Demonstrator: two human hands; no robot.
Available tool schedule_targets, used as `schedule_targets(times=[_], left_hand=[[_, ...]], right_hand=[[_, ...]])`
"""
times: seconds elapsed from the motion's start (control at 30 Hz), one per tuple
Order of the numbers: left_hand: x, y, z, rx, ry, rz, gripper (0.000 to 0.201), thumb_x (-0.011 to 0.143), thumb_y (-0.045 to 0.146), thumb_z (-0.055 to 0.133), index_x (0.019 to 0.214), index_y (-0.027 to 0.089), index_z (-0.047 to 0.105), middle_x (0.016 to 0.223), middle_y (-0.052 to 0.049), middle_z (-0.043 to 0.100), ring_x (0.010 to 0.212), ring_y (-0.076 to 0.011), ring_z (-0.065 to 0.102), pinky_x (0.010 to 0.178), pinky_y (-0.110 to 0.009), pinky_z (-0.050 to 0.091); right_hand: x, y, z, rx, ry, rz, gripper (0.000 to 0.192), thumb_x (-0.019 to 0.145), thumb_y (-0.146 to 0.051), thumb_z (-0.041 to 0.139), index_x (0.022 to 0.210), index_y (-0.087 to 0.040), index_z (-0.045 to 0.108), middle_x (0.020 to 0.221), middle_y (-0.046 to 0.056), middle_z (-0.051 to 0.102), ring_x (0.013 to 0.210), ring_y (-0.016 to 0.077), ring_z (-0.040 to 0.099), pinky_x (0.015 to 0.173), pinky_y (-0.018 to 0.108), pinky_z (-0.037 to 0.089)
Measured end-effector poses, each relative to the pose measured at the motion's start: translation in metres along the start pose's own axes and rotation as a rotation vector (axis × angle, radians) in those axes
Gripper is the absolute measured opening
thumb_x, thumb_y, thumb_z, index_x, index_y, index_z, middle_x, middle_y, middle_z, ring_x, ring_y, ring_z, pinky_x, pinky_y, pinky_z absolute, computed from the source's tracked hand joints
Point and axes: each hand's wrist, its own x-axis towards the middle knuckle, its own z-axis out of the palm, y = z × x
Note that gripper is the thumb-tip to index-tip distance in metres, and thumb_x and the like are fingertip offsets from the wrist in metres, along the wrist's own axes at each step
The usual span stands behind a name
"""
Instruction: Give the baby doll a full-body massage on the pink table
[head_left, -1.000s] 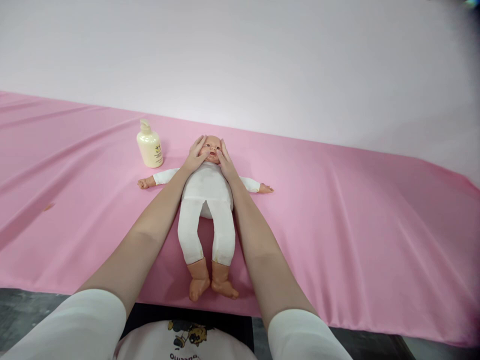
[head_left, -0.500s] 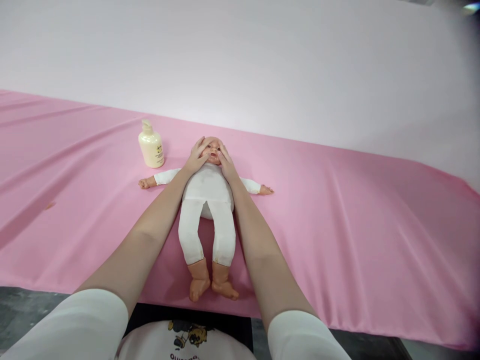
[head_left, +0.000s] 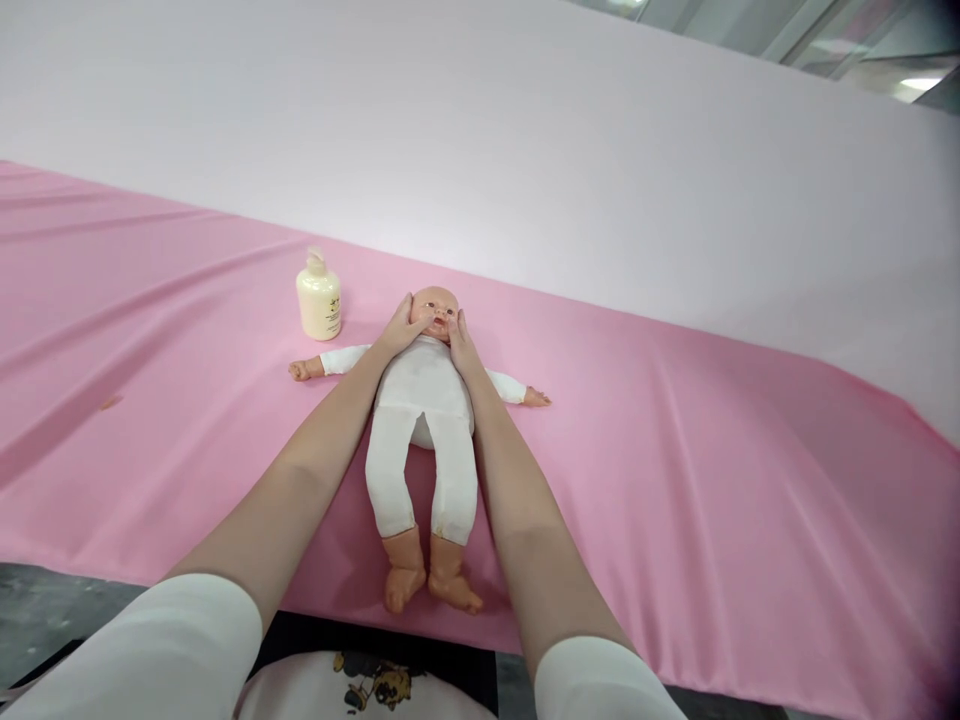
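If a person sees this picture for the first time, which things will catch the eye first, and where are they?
First comes the baby doll in white clothes, lying on its back in the middle of the pink cloth, arms spread. The left hand and right hand touch its head from both sides, at the cheeks. A cream pump bottle stands upright just left of the doll's head, apart from it.

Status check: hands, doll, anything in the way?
Left hand and right hand open, cupping cheeks of plastic baby doll in white suit. Doll face-up on pink cloth. Cream lotion bottle stands apart, left of its head.
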Motion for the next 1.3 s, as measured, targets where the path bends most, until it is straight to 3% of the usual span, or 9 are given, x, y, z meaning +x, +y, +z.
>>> schedule_targets(times=[0.13, 0.27, 0.37, 0.5, 0.6, 0.7, 0.83, 1.0, 1.3], left_hand=[[-0.004, 0.012, -0.005, 0.021, -0.043, 0.003, 0.094, 0.086, 0.050, 0.065, 0.159, 0.005, 0.026, 0.168, -0.021, 0.026, 0.159, -0.0318, 0.024, 0.129, -0.038, 0.023], [-0.004, 0.036, -0.015, 0.075, -0.105, -0.025, 0.079, 0.082, 0.049, 0.072, 0.144, 0.007, 0.049, 0.156, -0.023, 0.047, 0.149, -0.0385, 0.040, 0.123, -0.043, 0.034], [-0.004, 0.062, -0.029, 0.018, -0.057, -0.025, 0.069, 0.084, 0.043, 0.071, 0.141, 0.009, 0.053, 0.159, -0.022, 0.043, 0.151, -0.0367, 0.039, 0.122, -0.043, 0.033], [-0.004, 0.085, -0.057, -0.429, -0.001, 0.037, 0.050, 0.093, 0.049, 0.064, 0.134, 0.022, 0.057, 0.152, -0.012, 0.055, 0.138, -0.0262, 0.054, 0.111, -0.036, 0.045], [0.001, 0.087, -0.078, -0.856, 0.143, -0.019, 0.024, 0.094, 0.044, 0.067, 0.107, 0.024, 0.064, 0.106, -0.008, 0.074, 0.100, -0.0175, 0.068, 0.088, -0.029, 0.055], [0.004, 0.082, -0.094, -1.228, 0.328, -0.036, 0.018, 0.100, 0.029, 0.060, 0.083, 0.023, 0.059, 0.067, 0.003, 0.057, 0.061, -0.0079, 0.057, 0.063, -0.018, 0.050], [-0.002, 0.082, -0.104, -1.492, 0.388, 0.088, 0.038, 0.106, 0.021, 0.046, 0.068, 0.021, 0.049, 0.057, 0.007, 0.038, 0.044, -0.0041, 0.040, 0.046, -0.014, 0.036], [-0.009, 0.088, -0.108, -1.503, 0.421, 0.161, 0.050, 0.108, 0.025, 0.038, 0.058, 0.021, 0.036, 0.053, 0.006, 0.027, 0.041, -0.0063, 0.032, 0.040, -0.016, 0.032], [-0.008, 0.091, -0.112, -1.496, 0.383, 0.035, 0.050, 0.107, 0.019, 0.033, 0.058, 0.021, 0.024, 0.051, 0.006, 0.022, 0.038, -0.0052, 0.026, 0.039, -0.017, 0.028]], right_hand=[[0.000, 0.001, 0.002, -0.104, 0.043, -0.192, 0.089, 0.096, -0.076, 0.025, 0.166, -0.025, 0.007, 0.174, 0.002, 0.015, 0.161, 0.0207, 0.019, 0.132, 0.049, 0.021], [0.003, -0.003, 0.005, -0.351, 0.132, -0.409, 0.081, 0.098, -0.072, 0.015, 0.158, -0.023, 0.038, 0.173, 0.004, 0.022, 0.163, 0.0222, 0.010, 0.134, 0.052, 0.009], [0.002, -0.005, 0.005, -0.449, 0.134, -0.474, 0.071, 0.102, -0.064, 0.013, 0.155, -0.027, 0.044, 0.172, 0.003, 0.025, 0.162, 0.0226, 0.013, 0.133, 0.055, 0.009], [-0.001, -0.003, 0.004, -0.442, 0.147, -0.468, 0.070, 0.103, -0.061, 0.015, 0.155, -0.024, 0.044, 0.172, 0.006, 0.024, 0.161, 0.0239, 0.017, 0.132, 0.054, 0.016], [0.000, 0.000, 0.005, -0.406, 0.160, -0.439, 0.076, 0.101, -0.066, 0.015, 0.153, -0.020, 0.045, 0.172, 0.010, 0.021, 0.160, 0.0251, 0.021, 0.132, 0.050, 0.019], [0.000, 0.000, 0.006, -0.360, 0.159, -0.418, 0.081, 0.099, -0.071, 0.017, 0.152, -0.018, 0.046, 0.173, 0.011, 0.020, 0.160, 0.0244, 0.023, 0.133, 0.047, 0.019], [-0.005, -0.006, 0.005, -0.310, 0.143, -0.409, 0.079, 0.099, -0.072, 0.021, 0.151, -0.019, 0.047, 0.173, 0.011, 0.019, 0.160, 0.0230, 0.022, 0.133, 0.045, 0.018], [-0.010, -0.014, 0.007, -0.287, 0.131, -0.369, 0.080, 0.096, -0.075, 0.022, 0.152, -0.023, 0.046, 0.174, 0.008, 0.017, 0.161, 0.0224, 0.018, 0.133, 0.046, 0.016], [-0.009, -0.011, 0.006, -0.271, 0.136, -0.359, 0.081, 0.096, -0.076, 0.023, 0.153, -0.023, 0.045, 0.174, 0.007, 0.017, 0.162, 0.0216, 0.016, 0.133, 0.045, 0.015]])
